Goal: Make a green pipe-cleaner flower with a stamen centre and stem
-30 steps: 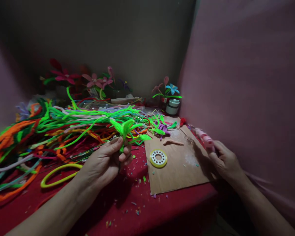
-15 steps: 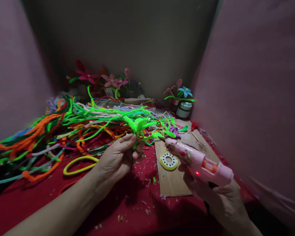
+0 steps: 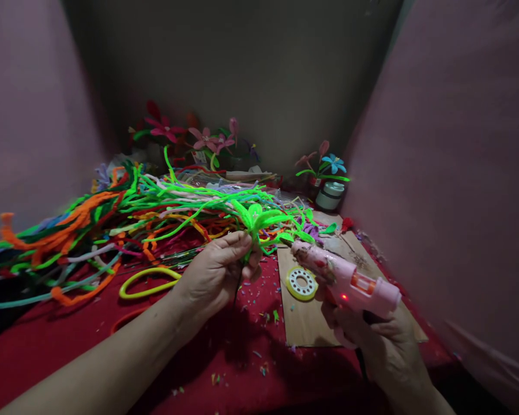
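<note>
Bright green, a fuzzy leafy piece (image 3: 255, 219) stood at the frame's centre, its base pinched by the left hand (image 3: 220, 265); the right hand (image 3: 384, 340), lower right, gripped a pink glue gun (image 3: 339, 271); a slip of either hand could have brought the nozzle (image 3: 286, 242) against skin or fuzz, presumably scorching it.

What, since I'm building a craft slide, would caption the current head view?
Left hand holds a fuzzy green sprig; right hand grips a pink glue gun nearby.
</note>
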A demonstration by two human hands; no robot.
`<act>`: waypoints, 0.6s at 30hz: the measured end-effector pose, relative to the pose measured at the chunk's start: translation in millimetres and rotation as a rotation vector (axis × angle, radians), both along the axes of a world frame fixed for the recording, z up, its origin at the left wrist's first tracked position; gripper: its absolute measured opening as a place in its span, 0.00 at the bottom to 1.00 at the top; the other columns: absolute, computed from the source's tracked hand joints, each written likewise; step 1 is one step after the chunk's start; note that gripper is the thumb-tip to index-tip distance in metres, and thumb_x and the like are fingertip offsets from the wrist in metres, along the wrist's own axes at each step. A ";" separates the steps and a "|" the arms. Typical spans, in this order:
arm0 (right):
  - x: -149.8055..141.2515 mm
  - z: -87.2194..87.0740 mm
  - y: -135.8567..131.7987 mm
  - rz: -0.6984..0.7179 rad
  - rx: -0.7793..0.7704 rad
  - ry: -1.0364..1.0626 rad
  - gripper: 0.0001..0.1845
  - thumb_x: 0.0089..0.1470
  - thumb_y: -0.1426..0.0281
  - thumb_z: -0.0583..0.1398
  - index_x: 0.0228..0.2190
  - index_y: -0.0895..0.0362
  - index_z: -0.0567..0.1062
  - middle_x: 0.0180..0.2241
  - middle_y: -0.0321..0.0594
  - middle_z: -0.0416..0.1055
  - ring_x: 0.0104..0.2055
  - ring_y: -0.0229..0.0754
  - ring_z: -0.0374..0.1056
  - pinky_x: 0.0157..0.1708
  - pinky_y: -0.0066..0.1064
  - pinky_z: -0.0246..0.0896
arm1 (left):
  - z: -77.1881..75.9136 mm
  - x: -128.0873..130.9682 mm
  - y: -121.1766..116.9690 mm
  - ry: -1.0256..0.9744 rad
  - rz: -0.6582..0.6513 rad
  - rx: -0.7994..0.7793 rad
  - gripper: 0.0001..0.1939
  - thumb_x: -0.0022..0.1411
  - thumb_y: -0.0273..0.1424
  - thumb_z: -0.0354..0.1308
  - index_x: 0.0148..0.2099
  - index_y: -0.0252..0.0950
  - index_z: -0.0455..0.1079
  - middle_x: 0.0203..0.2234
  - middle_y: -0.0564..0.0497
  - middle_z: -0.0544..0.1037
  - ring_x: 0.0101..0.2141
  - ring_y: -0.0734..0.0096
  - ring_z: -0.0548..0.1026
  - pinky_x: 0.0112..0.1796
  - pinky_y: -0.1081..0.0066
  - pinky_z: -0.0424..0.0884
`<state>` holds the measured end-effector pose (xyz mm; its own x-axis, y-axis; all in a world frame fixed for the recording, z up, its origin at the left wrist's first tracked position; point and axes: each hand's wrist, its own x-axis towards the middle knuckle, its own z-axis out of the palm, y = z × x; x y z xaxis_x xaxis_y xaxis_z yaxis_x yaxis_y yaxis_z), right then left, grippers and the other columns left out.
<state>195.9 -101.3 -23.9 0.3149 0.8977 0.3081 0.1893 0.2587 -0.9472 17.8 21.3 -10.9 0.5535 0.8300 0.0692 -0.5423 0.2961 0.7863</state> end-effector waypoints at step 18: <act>4.1 -12.0 -0.2 0.003 -0.043 0.106 0.18 0.46 0.64 0.64 0.42 0.52 0.76 0.32 0.44 0.77 0.31 0.46 0.73 0.26 0.30 0.69 | -0.1 -0.9 0.6 0.015 0.014 0.023 0.07 0.57 0.25 0.54 0.26 0.31 0.66 0.16 0.55 0.66 0.16 0.82 0.62 0.20 0.78 0.58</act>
<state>200.0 -101.6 -35.9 0.3408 0.9105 0.2343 0.0865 0.2178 -0.9722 16.9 21.9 -11.0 0.5431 0.8358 0.0800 -0.5340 0.2703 0.8011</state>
